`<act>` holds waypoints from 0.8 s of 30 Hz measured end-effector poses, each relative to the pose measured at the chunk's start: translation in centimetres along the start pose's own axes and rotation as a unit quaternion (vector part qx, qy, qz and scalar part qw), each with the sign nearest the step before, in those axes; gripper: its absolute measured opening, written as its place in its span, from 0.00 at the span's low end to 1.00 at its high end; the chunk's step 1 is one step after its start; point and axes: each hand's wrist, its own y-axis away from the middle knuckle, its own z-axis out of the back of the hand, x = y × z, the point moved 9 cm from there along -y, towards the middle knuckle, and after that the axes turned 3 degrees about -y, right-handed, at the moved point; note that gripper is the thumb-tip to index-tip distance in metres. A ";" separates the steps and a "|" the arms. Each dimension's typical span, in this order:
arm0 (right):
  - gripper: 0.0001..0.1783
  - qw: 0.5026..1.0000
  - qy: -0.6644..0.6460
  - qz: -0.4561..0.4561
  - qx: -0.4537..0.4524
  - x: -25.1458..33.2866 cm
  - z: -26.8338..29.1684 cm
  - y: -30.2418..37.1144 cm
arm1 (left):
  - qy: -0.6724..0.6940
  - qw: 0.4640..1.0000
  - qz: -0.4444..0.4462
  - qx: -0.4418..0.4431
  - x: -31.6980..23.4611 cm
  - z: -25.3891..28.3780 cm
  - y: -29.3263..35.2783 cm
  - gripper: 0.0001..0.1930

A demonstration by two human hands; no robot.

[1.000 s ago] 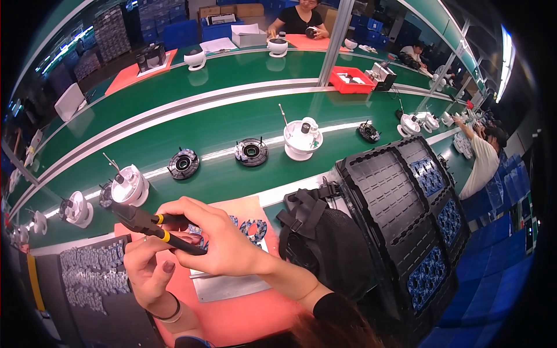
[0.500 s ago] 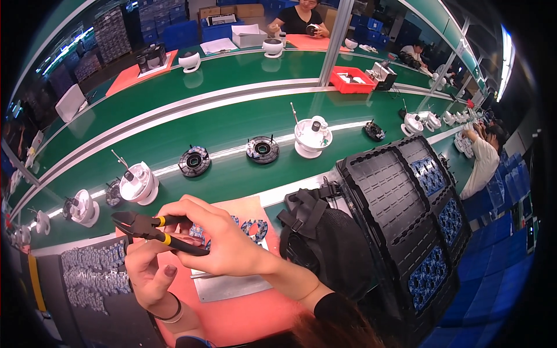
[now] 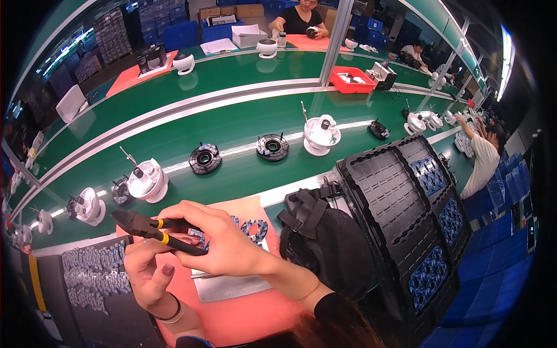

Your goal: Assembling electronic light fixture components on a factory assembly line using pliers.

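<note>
My right hand (image 3: pixel 229 240) grips a pair of diagonal cutters (image 3: pixel 136 224) with black and yellow handles, its jaws pointing left. Close below the jaws is my left hand (image 3: pixel 148 269), fingers curled and their tips partly hidden behind the cutters. A bit of blue circuit board (image 3: pixel 196 235) shows between the hands; I cannot tell whether the left fingers hold it. Beyond my right hand, a ring-shaped blue circuit board (image 3: pixel 254 231) lies on a pale metal plate (image 3: pixel 226 288) over a pink mat (image 3: pixel 255 316).
To the left, many small boards lie in rows on a dark tray (image 3: pixel 110 316). A black compartment tray (image 3: pixel 386 180) with blue boards and a black bag (image 3: pixel 333 246) are at right. White housings (image 3: pixel 321 136) and black round bases (image 3: pixel 272 147) line the green conveyor (image 3: pixel 238 174). People sit farther off.
The housings and round bases on the near conveyor have shifted right, while those on the far belt have shifted left. My hands and the cutters have barely moved.
</note>
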 end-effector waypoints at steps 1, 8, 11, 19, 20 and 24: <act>0.27 1.000 0.000 0.000 0.000 -0.1 0.0 0.0 | 0.000 1.000 0.000 0.000 0.0 -0.1 0.0 0.24; 0.27 1.000 0.003 0.001 0.001 0.0 0.1 0.0 | -0.014 1.000 -0.004 -0.017 0.0 0.3 0.3 0.25; 0.28 1.000 0.015 0.003 0.010 -0.2 0.1 0.0 | -0.030 0.999 -0.002 -0.019 0.0 0.3 0.4 0.25; 0.29 1.000 0.016 0.014 0.013 0.1 0.5 0.0 | -0.089 0.996 -0.011 0.023 -0.4 -0.2 0.2 0.31; 0.29 1.000 0.016 0.016 0.009 0.1 0.5 0.0 | -0.077 0.997 -0.029 0.015 -1.0 -0.5 -0.3 0.31; 0.28 0.999 0.032 0.028 -0.005 0.6 0.6 0.0 | -0.065 0.996 -0.048 -0.033 -1.2 0.1 -0.1 0.27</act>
